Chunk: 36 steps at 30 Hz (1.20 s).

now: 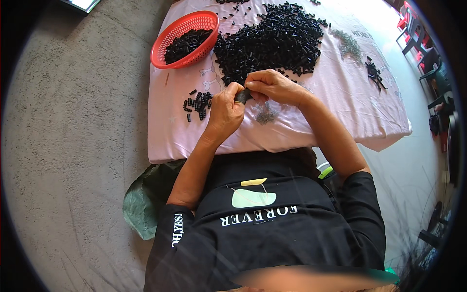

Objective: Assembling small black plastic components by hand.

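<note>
My left hand (226, 111) and my right hand (275, 87) meet over the near middle of the table, fingertips pinched together. A dark grey, sleeve-like piece (242, 96) shows between them; whether it is held or wrapped round a finger I cannot tell. Whatever small thing the fingertips grip is hidden. Just beyond my hands spreads a big heap of short black tubular pieces (272, 41). Beside my left hand lies a small group of similar black pieces (198, 104). Below my right hand sits a little pile of fine silvery bits (266, 115).
A red plastic basket (163, 41) holding black pieces stands at the far left of the pink cloth-covered table (180, 141). Toward the right lie more silvery bits (348, 45) and thin black pieces (374, 74). Chairs (416, 36) line the right side. A green sack (141, 202) is by my left arm.
</note>
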Each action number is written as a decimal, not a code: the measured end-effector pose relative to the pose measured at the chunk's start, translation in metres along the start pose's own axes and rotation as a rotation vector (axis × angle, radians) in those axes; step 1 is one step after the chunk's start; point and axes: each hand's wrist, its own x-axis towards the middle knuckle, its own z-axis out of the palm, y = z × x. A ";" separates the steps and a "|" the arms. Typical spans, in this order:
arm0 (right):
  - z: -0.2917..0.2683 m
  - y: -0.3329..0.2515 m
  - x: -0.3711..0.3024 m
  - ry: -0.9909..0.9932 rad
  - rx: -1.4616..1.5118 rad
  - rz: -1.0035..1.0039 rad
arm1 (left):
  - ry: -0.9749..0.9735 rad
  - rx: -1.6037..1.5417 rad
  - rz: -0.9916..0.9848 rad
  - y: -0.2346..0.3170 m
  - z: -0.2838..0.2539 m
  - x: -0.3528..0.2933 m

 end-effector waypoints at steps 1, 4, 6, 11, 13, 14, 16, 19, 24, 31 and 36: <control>-0.001 0.001 0.000 -0.026 0.102 0.018 | -0.001 -0.001 0.000 -0.001 -0.001 0.000; -0.004 0.003 0.000 -0.091 0.232 0.019 | -0.059 -0.166 -0.041 -0.001 -0.002 -0.001; 0.000 0.008 0.003 -0.052 0.251 0.037 | -0.018 -0.006 -0.080 0.006 -0.002 0.001; -0.003 0.013 0.007 0.336 -0.046 0.029 | 0.090 0.201 -0.041 -0.008 0.006 -0.004; -0.014 0.016 0.008 0.359 0.090 0.025 | 0.064 0.178 -0.080 -0.012 0.005 -0.008; -0.013 0.018 0.008 0.360 0.091 0.025 | 0.002 0.155 -0.054 -0.015 0.005 -0.010; -0.011 0.021 0.008 0.292 0.235 0.064 | -0.100 0.098 -0.043 -0.017 0.006 -0.013; -0.011 0.019 0.006 0.246 0.293 0.083 | -0.154 0.198 -0.017 -0.021 0.006 -0.018; -0.013 0.019 0.006 0.232 0.342 0.094 | -0.157 0.192 -0.012 -0.015 0.007 -0.015; -0.012 0.022 0.007 0.231 0.369 0.091 | -0.129 0.230 0.154 -0.027 0.024 -0.013; -0.011 0.022 0.007 0.205 0.386 0.102 | -0.053 0.223 0.160 -0.029 0.021 -0.010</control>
